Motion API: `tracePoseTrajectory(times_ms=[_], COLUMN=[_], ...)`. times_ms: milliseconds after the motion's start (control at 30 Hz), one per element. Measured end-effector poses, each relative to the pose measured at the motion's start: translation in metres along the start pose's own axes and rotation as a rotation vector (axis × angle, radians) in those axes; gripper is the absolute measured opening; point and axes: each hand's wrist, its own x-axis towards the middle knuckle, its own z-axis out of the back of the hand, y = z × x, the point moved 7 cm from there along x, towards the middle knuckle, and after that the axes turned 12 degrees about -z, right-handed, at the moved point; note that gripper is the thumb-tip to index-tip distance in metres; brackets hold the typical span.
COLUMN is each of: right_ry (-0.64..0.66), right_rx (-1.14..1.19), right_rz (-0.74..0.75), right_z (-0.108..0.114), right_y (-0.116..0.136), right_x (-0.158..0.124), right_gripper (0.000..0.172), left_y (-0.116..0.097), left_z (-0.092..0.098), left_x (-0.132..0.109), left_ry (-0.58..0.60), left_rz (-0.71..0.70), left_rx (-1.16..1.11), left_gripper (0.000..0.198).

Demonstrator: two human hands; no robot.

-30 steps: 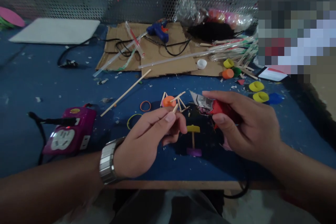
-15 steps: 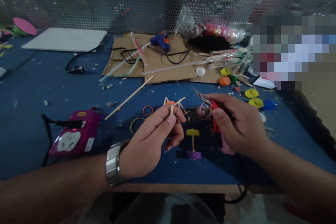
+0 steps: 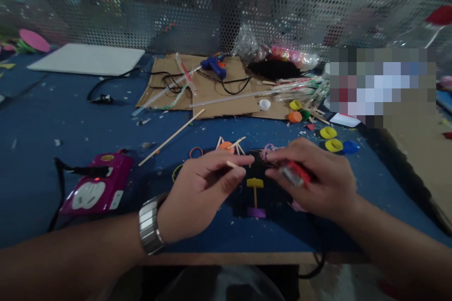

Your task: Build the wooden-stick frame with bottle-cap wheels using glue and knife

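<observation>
The left hand (image 3: 194, 197) pinches a short wooden stick (image 3: 231, 165) between thumb and forefinger; the stick is largely enclosed, with one end exposed. The left forefinger extends toward 3 o'clock. The right hand (image 3: 321, 174) wraps around a red-handled cutter (image 3: 300, 174); its thumb and forefinger stand apart at the tips, aimed at 9 o'clock, near the left fingers but not touching them.

Change in position: the cutter, its metal end pointing toward 11 o'clock beyond the right fingers a moment ago, now lies back within the grasp. The exposed end of the stick has dipped from upright to a slant toward 10 o'clock. Consequence, as judged: the blade is withdrawn from the stick, cutting is interrupted, and the right fingertips are available for handling. Motion blur hides the blade's exact direction.

Surrounding parts on the counter (image 3: 282, 240): a yellow disc (image 3: 254, 182) and a purple disc (image 3: 256, 212), joined by a stick, lie between the hands toward 6 o'clock. An orange cap (image 3: 226, 147) amid thin sticks lies at 1 o'clock from the left hand. A long stick (image 3: 171, 137) lies at 11 o'clock.
</observation>
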Motion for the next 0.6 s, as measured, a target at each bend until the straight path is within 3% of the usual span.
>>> tracePoseTrajectory(times_ms=[133, 333, 600], right_ry=[0.065, 0.051, 0.017], right_rx=[0.156, 0.158, 0.131], right_rz=[0.171, 0.119, 0.089], right_z=[-0.007, -0.013, -0.009], right_y=[0.016, 0.013, 0.015], right_x=[-0.007, -0.010, -0.007], right_gripper=[0.024, 0.026, 0.020], left_y=[-0.001, 0.005, 0.002], left_z=[-0.014, -0.014, -0.018], left_x=[-0.004, -0.005, -0.004], left_ry=[0.123, 0.069, 0.159], left_rz=[-0.053, -0.100, -0.193], left_rx=[-0.083, -0.061, -0.044], left_gripper=[0.024, 0.031, 0.031])
